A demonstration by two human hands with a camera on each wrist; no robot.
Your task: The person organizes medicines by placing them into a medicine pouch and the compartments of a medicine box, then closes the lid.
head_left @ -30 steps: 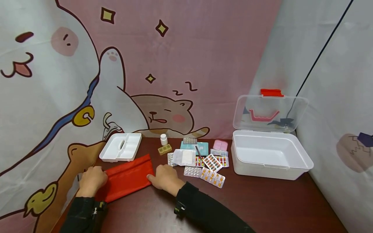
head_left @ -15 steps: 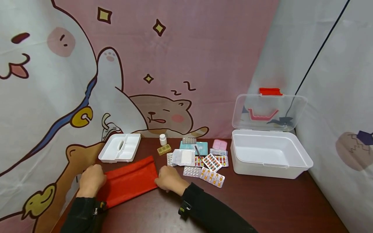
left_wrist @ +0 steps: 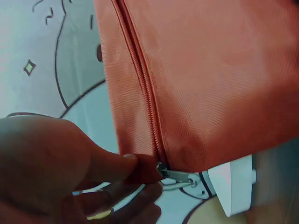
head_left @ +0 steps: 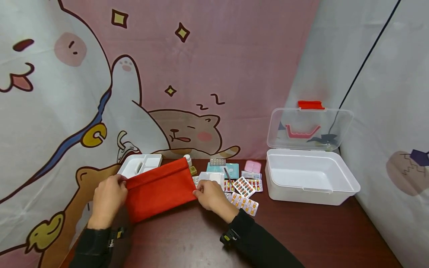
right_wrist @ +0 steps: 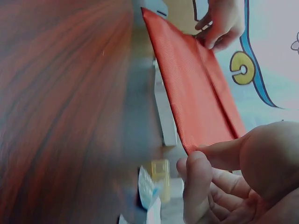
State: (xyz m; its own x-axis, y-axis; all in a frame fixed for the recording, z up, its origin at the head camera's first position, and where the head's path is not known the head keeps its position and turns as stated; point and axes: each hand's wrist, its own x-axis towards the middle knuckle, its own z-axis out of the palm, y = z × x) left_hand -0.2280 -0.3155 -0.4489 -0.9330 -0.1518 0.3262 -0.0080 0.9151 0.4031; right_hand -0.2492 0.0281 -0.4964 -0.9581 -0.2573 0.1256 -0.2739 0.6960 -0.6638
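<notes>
A flat red zippered pouch is held up off the table between both hands. My left hand pinches its upper left corner; the left wrist view shows the thumb beside the zipper's end, where a metal zipper pull hangs. With thumb and fingers, my right hand pinches the lower right corner, also clear in the right wrist view on the pouch. The zipper runs along the upper edge and looks closed. Partly behind the pouch are a white compartment tray and a small white bottle.
Several blister packs, a teal packet and a pink case lie mid-table. At the right stands a white box with its clear lid raised. A patterned cloth hangs behind the table.
Both hands have lifted the pouch from the table and shifted it up and to the right. It now covers part of the tray and bottle.
</notes>
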